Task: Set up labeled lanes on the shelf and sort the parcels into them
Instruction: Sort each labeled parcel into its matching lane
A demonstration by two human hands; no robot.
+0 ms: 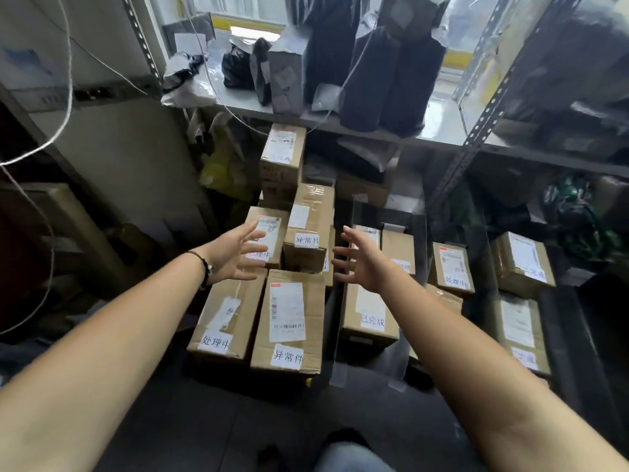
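Several brown cardboard parcels with white labels stand stacked on the floor under the metal shelf [442, 139]. A small parcel labelled 异常件 [308, 229] stands upright in the middle of the pile. My left hand [235, 255] is open, fingers spread, just left of it and in front of another labelled parcel [270, 233]. My right hand [360, 262] is open too, fingers apart, just right of the small parcel. Neither hand touches it. Below lie a larger 异常件 parcel [289, 321] and a 处理中 parcel [224, 318].
On the shelf stand black and grey mailer bags [384, 73]. More labelled parcels [451, 267] sit to the right beside a slotted shelf post [476, 131]. A white cord [64, 107] hangs at left. Yellow bags [221, 165] lie behind the pile. Dark floor tiles lie in front.
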